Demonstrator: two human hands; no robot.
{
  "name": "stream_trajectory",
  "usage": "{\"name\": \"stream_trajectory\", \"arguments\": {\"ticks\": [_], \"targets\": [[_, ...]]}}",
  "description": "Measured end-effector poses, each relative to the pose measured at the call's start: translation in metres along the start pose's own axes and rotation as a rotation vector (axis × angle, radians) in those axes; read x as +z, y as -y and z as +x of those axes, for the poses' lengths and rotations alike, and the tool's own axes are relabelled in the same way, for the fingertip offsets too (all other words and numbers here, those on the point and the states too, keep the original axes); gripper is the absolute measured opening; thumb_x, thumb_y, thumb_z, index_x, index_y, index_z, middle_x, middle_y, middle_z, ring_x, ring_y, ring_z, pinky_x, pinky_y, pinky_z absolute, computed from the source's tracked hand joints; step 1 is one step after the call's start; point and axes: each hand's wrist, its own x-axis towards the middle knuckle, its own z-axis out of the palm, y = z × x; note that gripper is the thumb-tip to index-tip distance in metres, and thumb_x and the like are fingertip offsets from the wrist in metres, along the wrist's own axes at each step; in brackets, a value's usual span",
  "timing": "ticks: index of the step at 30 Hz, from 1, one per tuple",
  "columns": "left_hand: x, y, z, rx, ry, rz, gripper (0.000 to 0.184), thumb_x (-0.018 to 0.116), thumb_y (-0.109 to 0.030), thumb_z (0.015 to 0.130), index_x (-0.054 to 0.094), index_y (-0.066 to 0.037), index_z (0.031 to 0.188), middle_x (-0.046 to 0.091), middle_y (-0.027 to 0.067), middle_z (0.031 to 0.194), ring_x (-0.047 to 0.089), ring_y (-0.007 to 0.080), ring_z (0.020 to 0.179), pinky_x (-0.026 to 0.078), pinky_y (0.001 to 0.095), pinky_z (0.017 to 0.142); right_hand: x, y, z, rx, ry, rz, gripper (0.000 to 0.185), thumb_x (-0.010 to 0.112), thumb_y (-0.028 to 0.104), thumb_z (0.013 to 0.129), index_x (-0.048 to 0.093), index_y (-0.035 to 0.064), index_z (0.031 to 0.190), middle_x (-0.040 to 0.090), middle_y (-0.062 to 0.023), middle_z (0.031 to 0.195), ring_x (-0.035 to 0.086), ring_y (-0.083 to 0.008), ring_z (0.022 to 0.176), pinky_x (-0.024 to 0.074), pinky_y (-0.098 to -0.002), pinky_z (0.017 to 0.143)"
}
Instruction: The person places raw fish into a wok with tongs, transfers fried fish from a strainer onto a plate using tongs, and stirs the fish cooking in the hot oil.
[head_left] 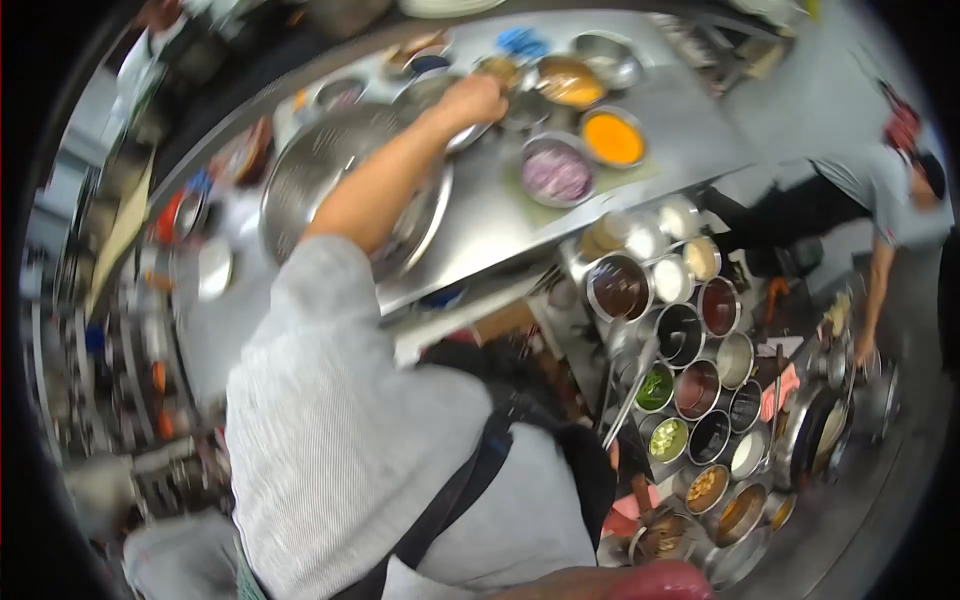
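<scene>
My left hand (pixel 475 103) reaches across the steel table (pixel 680 100), its fingers curled and closed at a group of small metal bowls. Whatever they may pinch is too blurred to make out. Just beyond the fingers stands a bowl with brownish contents (pixel 497 70), with a bowl of orange-yellow food (pixel 570 83) to its right. A bowl of sliced purple onion (pixel 557 174) and a bowl of bright orange food (pixel 612 138) sit nearer the table edge. Under my forearm lies a large steel mixing bowl (pixel 300 180). My right hand is out of view.
Below the table edge stand several round containers of sauces and ingredients, including chopped greens (pixel 654 388) and a dark sauce (pixel 618 287). A long metal utensil (pixel 632 392) lies across them. At the right, another person (pixel 870 190) reaches down toward pans. A blue cloth-like item (pixel 522 42) lies at the back.
</scene>
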Motion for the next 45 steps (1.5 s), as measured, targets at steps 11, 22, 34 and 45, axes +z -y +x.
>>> {"name": "stream_trajectory", "arguments": {"ticks": [11,22,34,45], "targets": [[-0.073,0.193,-0.365,-1.366,-0.271,-0.227,0.042,0.062,-0.022,0.077,0.056,0.002,0.111,0.065,0.0172,0.092,0.063,0.0328,0.08,0.052,0.0431,0.072,0.004,-0.041,0.091,-0.172,0.359,0.054,0.057,0.072,0.02,0.083,0.048,-0.0094,0.125,0.063,-0.0149,0.099,0.06,-0.0168,0.086,0.0488,-0.0282,0.077],[-0.019,0.184,-0.427,-1.418,-0.809,-0.588,0.033,0.065,-0.016,0.072,0.059,0.008,0.094,0.063,0.0213,0.088,0.06,0.0286,0.074,0.048,0.0389,0.066,0.017,0.022,0.105,-0.385,0.431,-0.024,0.059,0.077,0.015,0.075,0.052,-0.0105,0.121,0.062,-0.0115,0.089,0.058,-0.0151,0.08,0.0482,-0.0273,0.072],[-0.049,0.242,-0.496,-1.491,-0.947,-0.488,0.041,0.059,-0.014,0.072,0.057,0.007,0.108,0.061,0.0237,0.104,0.061,0.0354,0.095,0.048,0.0429,0.081,-0.02,-0.042,0.088,-0.216,0.455,0.001,0.049,0.076,0.018,0.077,0.057,-0.0069,0.114,0.062,-0.0083,0.075,0.058,-0.0129,0.067,0.0474,-0.0272,0.061],[-0.095,0.143,-0.377,-0.781,-1.047,0.274,0.051,0.063,-0.016,0.077,0.049,0.004,0.122,0.051,0.023,0.125,0.047,0.036,0.119,0.035,0.0414,0.103,-0.016,-0.016,0.082,-0.364,0.247,0.007,0.054,0.075,0.018,0.076,0.055,-0.0093,0.118,0.063,-0.0101,0.081,0.057,-0.0149,0.071,0.0471,-0.0279,0.065]]}}
